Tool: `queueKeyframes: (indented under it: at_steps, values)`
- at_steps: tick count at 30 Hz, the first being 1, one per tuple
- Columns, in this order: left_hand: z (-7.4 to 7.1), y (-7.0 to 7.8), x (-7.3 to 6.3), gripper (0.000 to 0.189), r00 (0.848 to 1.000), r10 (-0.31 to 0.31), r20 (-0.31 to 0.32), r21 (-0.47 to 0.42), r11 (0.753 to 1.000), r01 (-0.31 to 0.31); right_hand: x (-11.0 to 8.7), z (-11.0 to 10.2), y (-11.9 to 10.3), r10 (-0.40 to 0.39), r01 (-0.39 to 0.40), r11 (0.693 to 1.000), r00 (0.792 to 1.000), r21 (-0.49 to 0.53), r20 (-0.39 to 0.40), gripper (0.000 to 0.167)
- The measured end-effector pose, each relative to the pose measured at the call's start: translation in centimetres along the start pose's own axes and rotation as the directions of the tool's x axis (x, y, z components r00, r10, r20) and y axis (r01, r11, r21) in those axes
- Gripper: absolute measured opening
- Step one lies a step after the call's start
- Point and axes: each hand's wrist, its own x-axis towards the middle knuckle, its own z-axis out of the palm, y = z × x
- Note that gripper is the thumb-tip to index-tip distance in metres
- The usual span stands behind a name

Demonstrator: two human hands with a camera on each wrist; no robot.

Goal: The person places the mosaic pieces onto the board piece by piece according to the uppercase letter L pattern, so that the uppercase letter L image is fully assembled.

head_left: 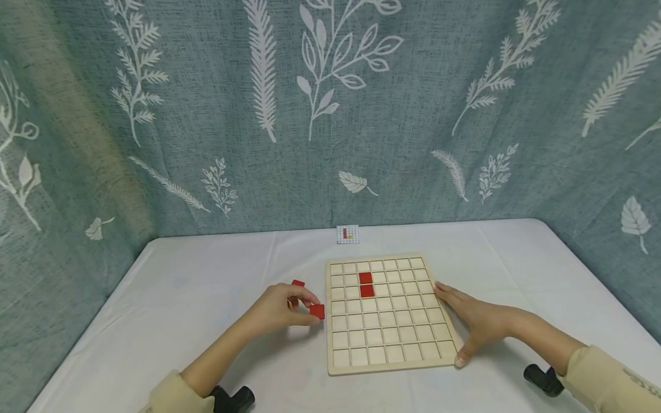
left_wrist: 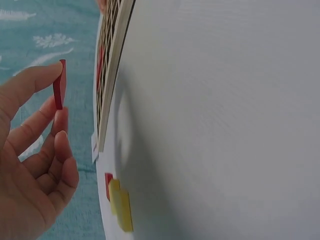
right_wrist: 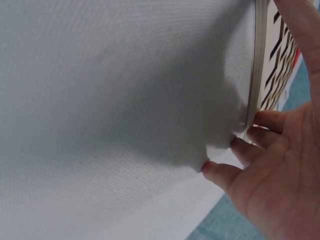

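Between thumb and fingertip, my left hand (head_left: 283, 307) pinches a red square tile (head_left: 317, 311), held up just left of the wooden grid board (head_left: 393, 367). In the left wrist view that tile (left_wrist: 59, 85) appears nearly edge-on, above the table. Two red tiles (head_left: 366, 284) sit in neighbouring cells of the board, one below the other, in its upper left part. My right hand (head_left: 477, 321) rests against the board's right side, fingers spread, the thumb by the near corner. In the right wrist view, fingertips touch the board's edge (right_wrist: 257, 65) and the cloth.
Another red tile (head_left: 298, 283) lies behind my left hand. Yellow pieces (left_wrist: 120, 205) lie on the cloth in the left wrist view. A small pattern card (head_left: 348, 234) with coloured squares is at the table's far edge. Behind hangs a leaf-patterned curtain (head_left: 289, 189).
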Motion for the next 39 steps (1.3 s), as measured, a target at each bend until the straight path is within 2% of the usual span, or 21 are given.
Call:
queueKeyframes:
  at_steps: [12,20,28,33,39]
  values:
    - [1.3,1.7,2.7,0.024,0.998,0.047,0.030,0.008,0.999,-0.047,-0.1,-0.2,-0.2,-0.003,0.003,1.000,1.000,-0.006,0.007,0.132]
    - [2.0,3.1,4.1,0.026,0.998,0.032,0.047,-0.008,0.999,-0.032,0.0,-0.2,0.0,0.007,-0.007,1.000,1.000,0.000,0.005,0.133]
    - [2.7,3.4,5.2,0.025,0.997,0.040,0.061,-0.049,0.998,-0.037,0.1,-0.2,0.1,0.010,-0.010,1.000,1.000,0.012,0.005,0.134]
    - [3.7,3.2,6.0,0.022,0.996,0.062,0.066,-0.015,0.998,-0.061,0.0,-0.2,0.1,0.012,-0.012,1.000,1.000,0.025,0.008,0.133]
    - [4.8,3.5,6.7,0.021,0.996,0.059,0.074,0.075,0.995,-0.064,0.0,-0.2,-0.1,0.006,-0.006,1.000,1.000,0.020,0.006,0.133]
